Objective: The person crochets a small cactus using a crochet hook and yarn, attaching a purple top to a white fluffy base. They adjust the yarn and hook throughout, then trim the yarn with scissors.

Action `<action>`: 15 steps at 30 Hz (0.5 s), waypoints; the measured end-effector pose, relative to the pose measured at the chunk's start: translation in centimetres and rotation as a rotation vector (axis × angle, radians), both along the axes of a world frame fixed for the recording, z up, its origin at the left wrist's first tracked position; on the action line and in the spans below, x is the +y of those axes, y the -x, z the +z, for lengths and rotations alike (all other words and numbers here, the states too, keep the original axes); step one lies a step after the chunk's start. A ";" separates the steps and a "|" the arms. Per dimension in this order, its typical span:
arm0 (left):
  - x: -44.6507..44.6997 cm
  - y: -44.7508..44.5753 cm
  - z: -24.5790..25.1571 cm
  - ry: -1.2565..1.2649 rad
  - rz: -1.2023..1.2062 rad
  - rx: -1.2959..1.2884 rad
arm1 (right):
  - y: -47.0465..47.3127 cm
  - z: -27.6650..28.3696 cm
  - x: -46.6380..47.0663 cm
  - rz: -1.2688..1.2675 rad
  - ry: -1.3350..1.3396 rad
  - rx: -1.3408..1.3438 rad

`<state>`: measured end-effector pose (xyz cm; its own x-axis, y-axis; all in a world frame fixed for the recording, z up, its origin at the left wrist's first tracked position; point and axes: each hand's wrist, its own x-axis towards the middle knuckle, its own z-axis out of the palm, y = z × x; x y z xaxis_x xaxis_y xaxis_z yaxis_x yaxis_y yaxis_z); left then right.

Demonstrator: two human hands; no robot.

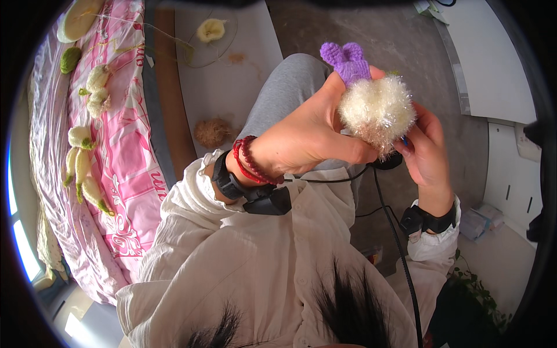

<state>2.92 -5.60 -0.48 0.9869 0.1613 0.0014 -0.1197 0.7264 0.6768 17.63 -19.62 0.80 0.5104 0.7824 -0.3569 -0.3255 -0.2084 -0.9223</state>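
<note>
My left hand (313,126) grips a fluffy cream-white yarn piece (378,111) with shiny strands and a brownish underside. A purple knitted piece (351,65) with two rounded lobes stands up at its top, by my left fingers. On the right side of the fluffy piece, my right hand (424,143) has its fingertips close against it. A small blue item (404,140) shows at those fingertips; what it is cannot be told. The far fingers of both hands are partly hidden behind the yarn piece.
Knitted cream-and-green pieces (82,163) and a green yarn ball (70,60) lie on the pink patterned bedding (130,187) at left. A pale yellow yarn piece (211,30) and a brown fuzzy ball (212,133) rest on a light surface. A black cable (398,226) hangs before me; white cabinets stand at right.
</note>
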 end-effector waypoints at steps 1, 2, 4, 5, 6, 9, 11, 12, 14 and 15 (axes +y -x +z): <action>0.0 0.0 0.0 0.007 -0.003 0.002 | 0.0 0.0 0.0 -0.001 0.003 0.001; 0.0 0.1 -0.1 0.013 -0.006 0.004 | 0.1 0.0 0.0 -0.003 -0.013 0.003; 0.1 0.1 -0.1 0.010 -0.014 0.005 | 0.1 0.1 0.0 -0.018 0.013 -0.001; 0.2 0.2 -0.1 -0.001 -0.019 0.005 | 0.1 0.1 0.0 -0.027 0.016 -0.003; 0.3 0.3 0.0 -0.018 -0.023 0.010 | 0.1 0.2 0.1 -0.013 0.009 -0.002; 0.5 0.3 0.1 -0.047 -0.020 0.010 | 0.1 0.2 0.1 0.014 0.002 -0.003; 0.5 0.4 0.2 0.148 -0.029 0.004 | 0.1 0.2 0.1 0.000 0.013 -0.009; 0.4 0.5 0.3 0.250 -0.033 -0.005 | 0.1 0.3 0.0 0.014 0.029 -0.023; 0.4 0.5 0.3 0.093 0.012 0.033 | -0.1 0.3 -0.1 0.023 0.056 -0.054; 0.4 0.5 0.3 0.026 0.034 0.030 | -0.2 0.4 -0.2 0.067 0.074 -0.078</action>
<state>2.46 -5.21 -0.21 0.9804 0.1945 -0.0324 -0.1248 0.7394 0.6616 17.88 -19.82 1.16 0.4864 0.7885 -0.3764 -0.2364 -0.2960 -0.9255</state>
